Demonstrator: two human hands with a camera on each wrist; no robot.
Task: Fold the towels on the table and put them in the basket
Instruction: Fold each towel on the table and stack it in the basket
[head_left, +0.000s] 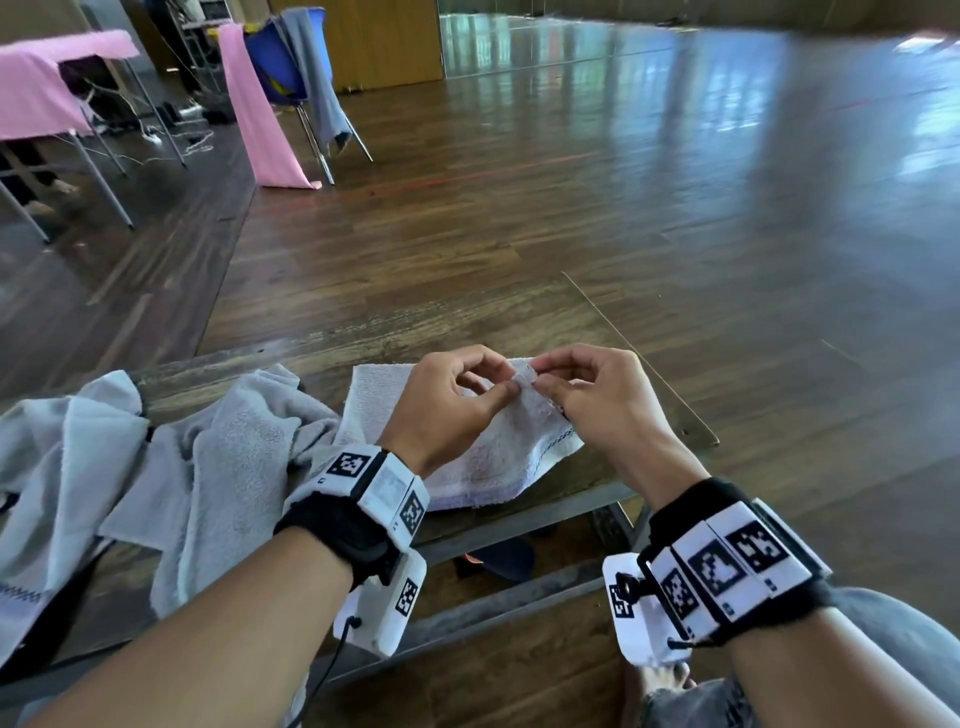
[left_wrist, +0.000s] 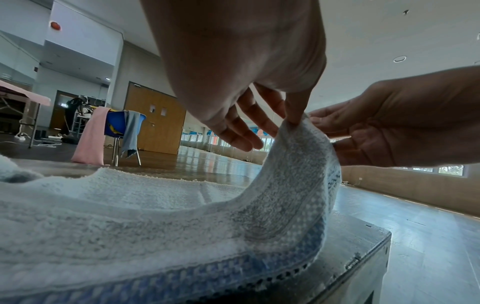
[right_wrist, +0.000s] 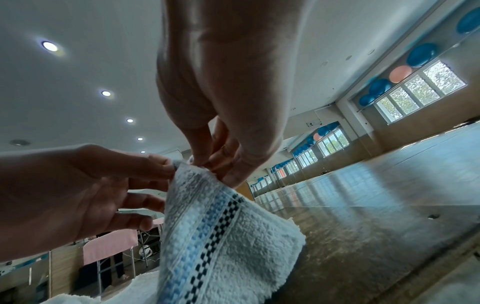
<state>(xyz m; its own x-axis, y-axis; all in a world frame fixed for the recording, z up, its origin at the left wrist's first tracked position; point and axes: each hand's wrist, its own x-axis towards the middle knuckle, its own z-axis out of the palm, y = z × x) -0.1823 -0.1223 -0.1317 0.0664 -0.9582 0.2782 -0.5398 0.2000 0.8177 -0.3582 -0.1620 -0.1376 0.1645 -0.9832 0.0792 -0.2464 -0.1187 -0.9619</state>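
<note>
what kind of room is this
Probably a dance or exercise studio: a wide bare wooden floor, a mirror wall, and blue and pink exercise balls shelved above the windows.

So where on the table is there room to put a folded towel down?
The wooden table shows a bare strip to the right of the white striped towel, out to the table's right edge. A thinner bare strip runs along the far edge behind it. The left side is crowded with crumpled grey towels. Both the left hand and right hand pinch the white towel's corner.
</note>
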